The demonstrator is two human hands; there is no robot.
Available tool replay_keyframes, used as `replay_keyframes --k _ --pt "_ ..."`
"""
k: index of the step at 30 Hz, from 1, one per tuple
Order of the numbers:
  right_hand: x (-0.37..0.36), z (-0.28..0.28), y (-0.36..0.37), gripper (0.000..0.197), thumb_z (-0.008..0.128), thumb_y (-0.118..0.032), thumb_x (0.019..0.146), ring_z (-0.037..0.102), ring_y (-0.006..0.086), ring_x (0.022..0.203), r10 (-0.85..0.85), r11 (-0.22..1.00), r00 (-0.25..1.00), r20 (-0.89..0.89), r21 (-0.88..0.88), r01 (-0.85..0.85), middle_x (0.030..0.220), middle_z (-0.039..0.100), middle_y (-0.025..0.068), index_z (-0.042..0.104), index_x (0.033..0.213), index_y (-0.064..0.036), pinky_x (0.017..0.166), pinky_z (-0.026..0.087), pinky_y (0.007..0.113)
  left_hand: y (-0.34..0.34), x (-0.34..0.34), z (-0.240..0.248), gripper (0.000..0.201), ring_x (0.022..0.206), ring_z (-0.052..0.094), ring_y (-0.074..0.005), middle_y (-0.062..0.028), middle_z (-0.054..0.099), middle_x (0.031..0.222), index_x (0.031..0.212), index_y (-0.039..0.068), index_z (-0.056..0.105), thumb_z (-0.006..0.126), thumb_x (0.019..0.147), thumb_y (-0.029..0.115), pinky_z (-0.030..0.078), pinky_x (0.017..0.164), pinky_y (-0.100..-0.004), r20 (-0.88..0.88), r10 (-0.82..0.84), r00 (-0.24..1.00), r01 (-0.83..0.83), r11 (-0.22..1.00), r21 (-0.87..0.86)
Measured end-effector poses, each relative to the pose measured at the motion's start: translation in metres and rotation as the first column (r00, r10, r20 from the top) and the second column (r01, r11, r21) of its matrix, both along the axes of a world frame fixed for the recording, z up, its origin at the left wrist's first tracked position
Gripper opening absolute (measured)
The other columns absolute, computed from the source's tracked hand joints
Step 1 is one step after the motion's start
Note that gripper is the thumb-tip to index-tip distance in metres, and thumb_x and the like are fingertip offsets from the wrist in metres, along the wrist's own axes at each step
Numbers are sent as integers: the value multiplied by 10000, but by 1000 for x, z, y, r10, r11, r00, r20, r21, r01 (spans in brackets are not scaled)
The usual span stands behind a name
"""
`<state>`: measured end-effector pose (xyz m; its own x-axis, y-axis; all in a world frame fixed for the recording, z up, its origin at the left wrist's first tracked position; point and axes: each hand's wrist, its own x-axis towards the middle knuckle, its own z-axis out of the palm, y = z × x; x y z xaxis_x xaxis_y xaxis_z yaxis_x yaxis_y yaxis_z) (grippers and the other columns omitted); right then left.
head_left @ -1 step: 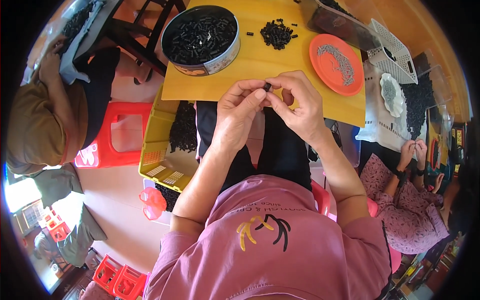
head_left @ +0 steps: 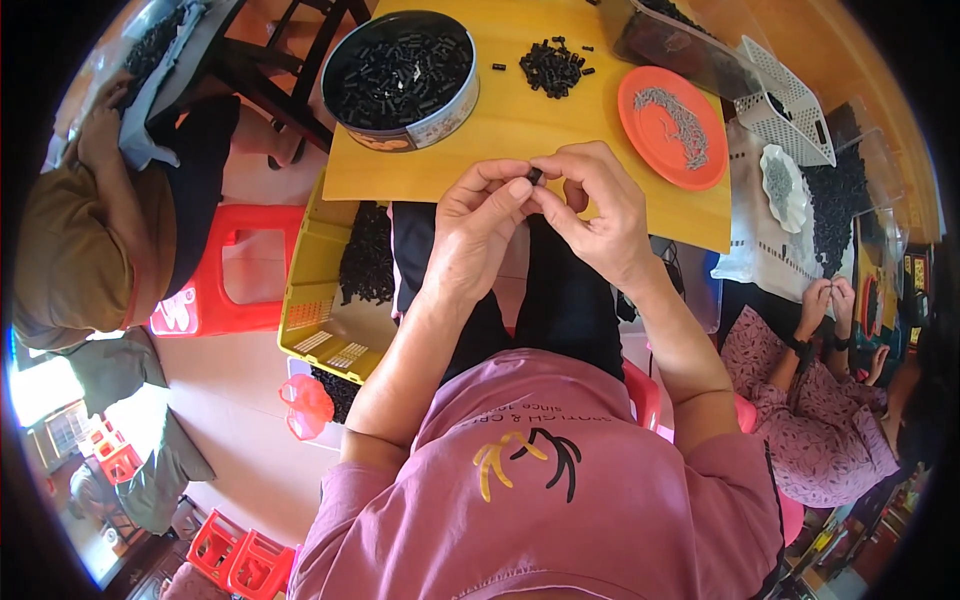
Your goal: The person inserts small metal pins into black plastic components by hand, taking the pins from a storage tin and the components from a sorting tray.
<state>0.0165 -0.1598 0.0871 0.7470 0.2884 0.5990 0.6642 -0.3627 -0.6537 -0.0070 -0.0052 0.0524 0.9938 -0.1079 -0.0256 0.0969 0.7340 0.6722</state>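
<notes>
Between my fingertips is a small black cylindrical piece, held just past the near edge of the yellow table. My left hand pinches it from one side with thumb and forefinger. From the other side my right hand closes thumb and forefinger on it. Beyond my hands, a loose pile of similar black pieces lies on the tabletop. A round tin full of them stands at the left. To the right, an orange-red plate carries small grey metal-looking pieces.
A yellow crate with black pieces stands below the table on the left, near a red stool. At right, a co-worker's hands meet beside a white basket and a scalloped dish. Another person sits left.
</notes>
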Motion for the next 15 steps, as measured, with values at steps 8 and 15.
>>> replay_keyframes --k 8,15 --pt "-16 5 -26 243 731 -6 803 519 103 570 -29 999 999 -14 23 29 957 621 77 663 1033 -43 501 426 246 -3 -1 -5 164 921 614 -193 -93 658 977 1082 24 642 614 939 98 492 870 -346 24 -178 984 176 936 -303" --pt "-23 12 -40 206 706 34 807 529 110 584 -48 999 998 28 18 47 910 618 73 679 996 -42 506 426 244 -12 3 -8 170 908 610 -204 -102 653 974 1089 12 642 604 944 92 492 852 -346 54 -225 973 231 938 -256"
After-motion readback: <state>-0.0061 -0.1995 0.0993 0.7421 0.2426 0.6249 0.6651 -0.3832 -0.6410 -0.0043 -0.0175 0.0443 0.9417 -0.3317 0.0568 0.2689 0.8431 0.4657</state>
